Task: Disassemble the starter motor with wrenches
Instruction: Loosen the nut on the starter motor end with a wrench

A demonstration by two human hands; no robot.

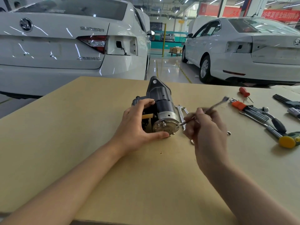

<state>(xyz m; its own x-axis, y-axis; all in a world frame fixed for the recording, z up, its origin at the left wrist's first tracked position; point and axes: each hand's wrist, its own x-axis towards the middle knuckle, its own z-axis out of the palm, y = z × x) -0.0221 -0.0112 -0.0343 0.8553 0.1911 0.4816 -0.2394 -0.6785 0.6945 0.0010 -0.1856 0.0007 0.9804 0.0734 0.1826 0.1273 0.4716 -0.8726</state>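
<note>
On the tan cardboard-covered table, near its far middle, lies the dark cylindrical starter motor, silver end cap facing the camera. Left hand grips it: fingers curled over the top by the solenoid, thumb pressed against the lower rim of the cap. Right hand is closed round a slim steel wrench, motion-blurred; its near end sits at the cap's right edge, seemingly on a through-bolt, exact seating unclear.

Step in hand, by my read: loosening an end-cap bolt. To do it well: seat the wrench head fully on the flats before turning, keep the left hand bearing down so the body doesn't roll, use short swings, watch that the thumb stays off the bolt heads.

Room: a second chrome open-end wrench lies just beside the motor on the right, under the swing path, could get knocked. Small metal bits lie near the right hand, too blurred to name. Further right and well apart: orange-holdered hex key set, red-handled screwdriver, yellow-and-green-headed mallet. Table's far edge is close behind the motor; left and near sides offer open room. White cars stand beyond the table.
</note>
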